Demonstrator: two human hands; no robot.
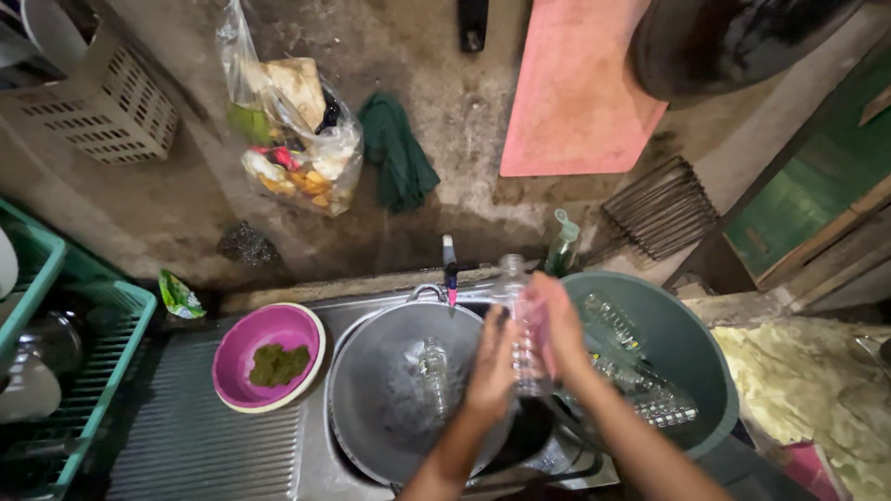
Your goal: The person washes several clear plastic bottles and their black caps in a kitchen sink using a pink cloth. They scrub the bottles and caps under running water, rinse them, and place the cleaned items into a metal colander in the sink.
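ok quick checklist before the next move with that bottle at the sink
1. Both hands on bottle: ok, left hand and right hand clasp it.
2. Bottle over the sink, not the floor: ok, it hangs above the metal pan.
3. Water running from tap: cannot tell.
4. Room in grey tub: ok, a few bottles inside, space left.
5. Scrubber within reach: ok, green pad sits in pink bowl.
6. Bottle clean inside: cannot tell.

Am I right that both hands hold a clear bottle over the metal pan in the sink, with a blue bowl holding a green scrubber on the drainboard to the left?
Not quite. In the head view the bowl is purple-pink, not blue. The rest stands: left hand and right hand hold the clear bottle over the metal pan.
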